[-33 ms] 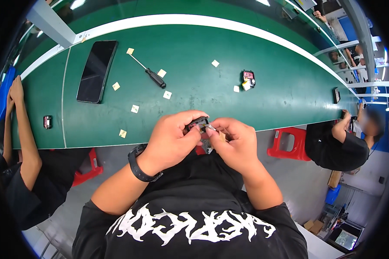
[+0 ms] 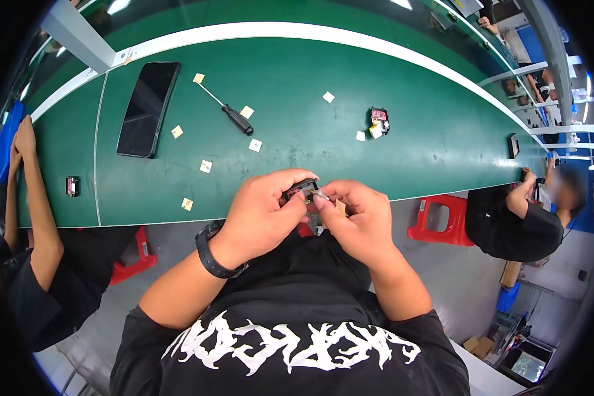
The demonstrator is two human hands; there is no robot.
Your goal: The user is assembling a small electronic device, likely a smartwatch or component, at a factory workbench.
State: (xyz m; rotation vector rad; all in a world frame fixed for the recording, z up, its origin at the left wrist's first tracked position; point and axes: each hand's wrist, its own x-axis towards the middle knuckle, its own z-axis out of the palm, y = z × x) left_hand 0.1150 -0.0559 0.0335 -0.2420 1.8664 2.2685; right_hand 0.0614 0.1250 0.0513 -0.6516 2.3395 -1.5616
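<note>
While the left hand (image 2: 267,208) grips a black case (image 2: 297,189) at the edge of the green table (image 2: 297,138), the right hand (image 2: 358,214) pinches a small silvery piece (image 2: 321,195) beside it, best worked with light, steady pressure

It's up in the air, a small black plastic casing with rounded corners (image 2: 300,187), open-faced, reddish inside, partly covered! Right at the casing's right edge, a slim silvery piece (image 2: 321,195), details too small, and lower right of the casing, a flat tan square (image 2: 340,208), partly hidden
</note>
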